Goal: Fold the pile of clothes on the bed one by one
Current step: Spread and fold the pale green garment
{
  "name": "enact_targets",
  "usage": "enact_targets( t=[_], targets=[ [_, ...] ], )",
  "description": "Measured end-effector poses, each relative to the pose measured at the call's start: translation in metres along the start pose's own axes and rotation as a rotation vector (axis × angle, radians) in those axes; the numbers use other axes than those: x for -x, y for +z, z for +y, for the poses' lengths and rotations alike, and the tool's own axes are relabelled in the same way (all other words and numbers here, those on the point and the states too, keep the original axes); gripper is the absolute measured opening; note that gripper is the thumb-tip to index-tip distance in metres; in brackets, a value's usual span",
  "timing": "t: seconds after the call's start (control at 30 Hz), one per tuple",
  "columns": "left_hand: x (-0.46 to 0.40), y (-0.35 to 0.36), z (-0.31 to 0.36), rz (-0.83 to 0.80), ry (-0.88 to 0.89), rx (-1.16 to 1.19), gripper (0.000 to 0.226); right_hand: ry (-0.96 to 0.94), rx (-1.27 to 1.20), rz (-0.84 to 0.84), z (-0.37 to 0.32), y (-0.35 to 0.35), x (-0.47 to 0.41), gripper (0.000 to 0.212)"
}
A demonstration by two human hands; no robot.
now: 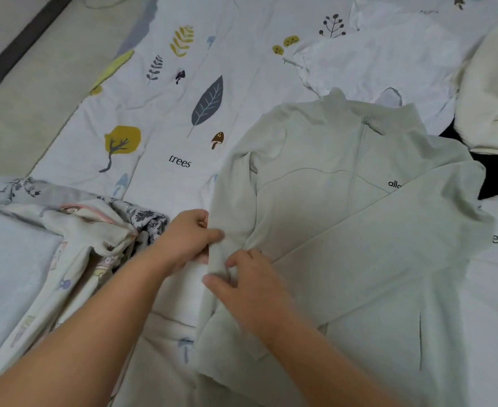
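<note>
Both hands pinch one sleeve of the pale green zip-up fleece jacket lying flat on the leaf-printed bedsheet: left hand gripping its edge, right hand nearer the cuff. Folding it straight across the chest, over the already crossed sleeve, should keep it flat.

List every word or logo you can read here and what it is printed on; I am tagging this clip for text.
"trees" in dark letters on the bedsheet, beside the leaf and mushroom prints.
"es" on the same bedsheet at the right, the start hidden by the jacket sleeve.
"allo" or similar, dark chest logo on the pale green zip jacket; cut off by the folded sleeve, so the full brand cannot be read.
No other text is legible.
</note>
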State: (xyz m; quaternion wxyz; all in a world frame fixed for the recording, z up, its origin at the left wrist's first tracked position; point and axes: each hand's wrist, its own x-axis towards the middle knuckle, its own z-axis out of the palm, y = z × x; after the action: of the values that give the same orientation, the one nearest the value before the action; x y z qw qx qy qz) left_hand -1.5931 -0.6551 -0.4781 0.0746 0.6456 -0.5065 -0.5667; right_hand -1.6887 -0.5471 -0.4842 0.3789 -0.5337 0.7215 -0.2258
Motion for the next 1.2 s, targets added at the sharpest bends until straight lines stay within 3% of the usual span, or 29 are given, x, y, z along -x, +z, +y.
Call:
enact_targets(
  t=[0.07, 0.13, 0.23, 0.3, 0.4, 0.47, 0.53, 0.63, 0.8, 0.93, 1.03, 1.13, 1.2],
  targets=[
    [0.006, -0.007, 0.014, -0.062, 0.018, -0.006, 0.011, 0.165, -0.062, -0.107, -0.009, 0.008, -0.002, 0.061],
    [0.011, -0.01, 0.03, -0.075, 0.053, -0.046, 0.01, 0.217, -0.001, -0.126, -0.019, 0.009, -0.003, 0.064],
    [0.016, -0.013, 0.053, -0.057, 0.114, -0.05, 0.008, 0.254, 0.019, -0.102, -0.029, 0.0, -0.004, 0.03],
    [0.017, -0.014, 0.065, -0.051, 0.167, 0.007, 0.009, 0.291, -0.257, -0.126, -0.032, -0.017, -0.003, 0.006],
    [0.017, -0.009, 0.079, -0.076, 0.268, 0.114, 0.013, 0.313, -0.743, -0.22, -0.02, -0.051, 0.0, 0.021],
    [0.013, 0.001, 0.083, -0.141, 0.335, 0.128, 0.007, 0.345, -0.932, -0.183, 0.0, -0.072, -0.001, 0.034],
    [0.001, 0.013, 0.08, -0.109, 0.404, -0.019, 0.003, 0.412, -0.852, -0.081, 0.028, -0.088, -0.002, 0.037],
    [-0.022, 0.03, 0.067, 0.0, 0.475, -0.402, 0.018, 0.458, -0.483, 0.034, 0.064, -0.095, -0.005, 0.026],
    [-0.049, 0.053, 0.053, 0.037, 0.476, -0.664, 0.036, 0.55, -0.12, 0.179, 0.091, -0.083, -0.005, 0.026],
    [-0.064, 0.06, 0.058, 0.217, 0.591, -0.805, 0.047, 0.606, 0.12, 0.066, 0.093, -0.073, 0.007, 0.038],
    [-0.081, 0.058, 0.065, 0.233, 0.621, -0.854, 0.049, 0.584, 0.117, -0.074, 0.095, -0.066, 0.012, 0.032],
    [-0.098, 0.052, 0.072, 0.22, 0.58, -0.983, 0.035, 0.577, -0.089, 0.026, 0.098, -0.073, 0.015, 0.014],
    [-0.105, 0.05, 0.078, 0.256, 0.597, -0.99, 0.025, 0.573, -0.253, 0.148, 0.102, -0.086, 0.017, 0.022]
  ],
)
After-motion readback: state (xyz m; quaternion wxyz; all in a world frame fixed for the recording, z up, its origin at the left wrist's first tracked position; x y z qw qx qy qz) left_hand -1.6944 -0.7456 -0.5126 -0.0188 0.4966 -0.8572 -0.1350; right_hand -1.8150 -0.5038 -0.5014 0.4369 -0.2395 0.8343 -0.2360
